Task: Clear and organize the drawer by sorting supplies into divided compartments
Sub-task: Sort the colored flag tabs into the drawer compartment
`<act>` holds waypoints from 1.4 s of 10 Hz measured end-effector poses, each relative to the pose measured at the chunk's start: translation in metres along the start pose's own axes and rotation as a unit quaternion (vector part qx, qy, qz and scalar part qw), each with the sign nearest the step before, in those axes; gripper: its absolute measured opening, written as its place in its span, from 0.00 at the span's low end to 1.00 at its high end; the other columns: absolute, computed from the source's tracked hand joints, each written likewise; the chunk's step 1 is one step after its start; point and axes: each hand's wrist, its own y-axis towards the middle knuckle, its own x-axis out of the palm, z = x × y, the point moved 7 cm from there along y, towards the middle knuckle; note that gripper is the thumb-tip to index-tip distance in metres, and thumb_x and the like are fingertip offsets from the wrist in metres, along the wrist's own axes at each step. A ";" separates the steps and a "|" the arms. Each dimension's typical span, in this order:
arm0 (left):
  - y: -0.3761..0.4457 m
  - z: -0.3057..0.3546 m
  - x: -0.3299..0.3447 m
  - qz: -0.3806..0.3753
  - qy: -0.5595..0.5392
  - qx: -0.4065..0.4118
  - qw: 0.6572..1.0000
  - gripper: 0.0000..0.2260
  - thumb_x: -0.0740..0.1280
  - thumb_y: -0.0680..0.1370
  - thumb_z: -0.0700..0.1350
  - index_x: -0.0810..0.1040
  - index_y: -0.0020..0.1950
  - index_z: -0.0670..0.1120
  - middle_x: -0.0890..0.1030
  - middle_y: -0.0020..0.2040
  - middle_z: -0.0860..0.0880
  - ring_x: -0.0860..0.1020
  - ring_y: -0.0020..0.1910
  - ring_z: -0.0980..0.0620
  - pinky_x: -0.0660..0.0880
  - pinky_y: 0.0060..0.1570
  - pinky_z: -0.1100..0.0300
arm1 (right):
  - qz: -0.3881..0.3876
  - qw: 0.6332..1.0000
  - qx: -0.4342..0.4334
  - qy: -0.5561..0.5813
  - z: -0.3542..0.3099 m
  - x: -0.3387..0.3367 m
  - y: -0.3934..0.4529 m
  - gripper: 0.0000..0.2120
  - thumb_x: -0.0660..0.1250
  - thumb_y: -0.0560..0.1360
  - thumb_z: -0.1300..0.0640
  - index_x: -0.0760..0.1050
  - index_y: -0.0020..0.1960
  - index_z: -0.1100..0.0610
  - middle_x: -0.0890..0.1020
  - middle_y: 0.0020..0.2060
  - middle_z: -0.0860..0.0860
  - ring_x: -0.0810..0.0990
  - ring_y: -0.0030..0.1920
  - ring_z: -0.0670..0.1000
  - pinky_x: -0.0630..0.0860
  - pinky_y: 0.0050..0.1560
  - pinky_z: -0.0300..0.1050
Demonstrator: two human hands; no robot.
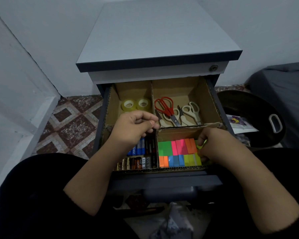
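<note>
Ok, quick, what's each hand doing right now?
Left hand: fingers curled, holding nothing visible, hovering above the batteries.
Right hand: fingers pinch a yellow-green sticky note pad in the front right compartment.

An open drawer [164, 178] of a grey cabinet [155, 40] holds a cardboard divider [154, 128] that splits it into four compartments. Rolls of clear tape [135, 104] lie in the far left compartment, while red scissors [165, 107] and white scissors [190, 112] lie in the far right. Batteries [141, 156] fill the near left compartment in rows, and bright sticky notes [178, 152] are packed side by side in the near right.
</note>
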 end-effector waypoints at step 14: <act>-0.003 0.004 0.001 0.002 -0.006 -0.004 1.000 0.08 0.65 0.77 0.34 0.80 0.46 0.46 0.84 0.40 0.48 0.78 0.38 0.56 0.73 0.40 0.62 | 0.081 0.996 -0.021 -0.008 0.006 -0.014 0.000 0.08 0.69 0.72 0.62 0.76 0.41 0.48 0.81 0.42 0.52 0.81 0.45 0.51 0.79 0.44 0.45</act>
